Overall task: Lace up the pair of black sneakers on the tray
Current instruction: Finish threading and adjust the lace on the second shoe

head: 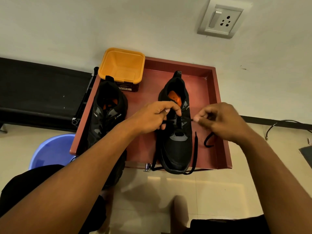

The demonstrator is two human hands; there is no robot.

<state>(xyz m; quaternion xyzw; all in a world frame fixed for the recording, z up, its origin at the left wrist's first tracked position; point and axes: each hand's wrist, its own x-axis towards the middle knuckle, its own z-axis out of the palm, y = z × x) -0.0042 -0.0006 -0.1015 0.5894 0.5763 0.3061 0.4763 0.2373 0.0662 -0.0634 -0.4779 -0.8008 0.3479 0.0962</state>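
Two black sneakers on a red-brown tray, seen from above. Sneaker A stands at the tray's middle, heel toward the tray's far wall and toe at its near rim. It is black mesh with grey eyelet panels, an orange insole and a small logo on the collar. Sneaker B, of the same make, lies along the tray's left rim. Its toe passes over the near edge and is partly hidden by the left forearm.

The left hand has its fingers curled on sneaker A's upper at the eyelets; whether it also pinches the lace cannot be told. The right hand, over the tray's right half, pinches the lace between thumb and fingertips, and a short stretch runs taut from the eyelets to it. The slack lace trails down sneaker A's right side, loops round the toe at the near rim, and curls again by the tray's right wall.

Bare tray floor shows between the two sneakers and to the right of sneaker A. A yellow tub sits in the tray's far left corner, just behind sneaker B.

Beyond the tray's far wall rises a pale wall bearing a socket plate. Left of the tray are a black bench and a blue basin; right of it lies a cable. Glossy floor tiles lie below the near rim.
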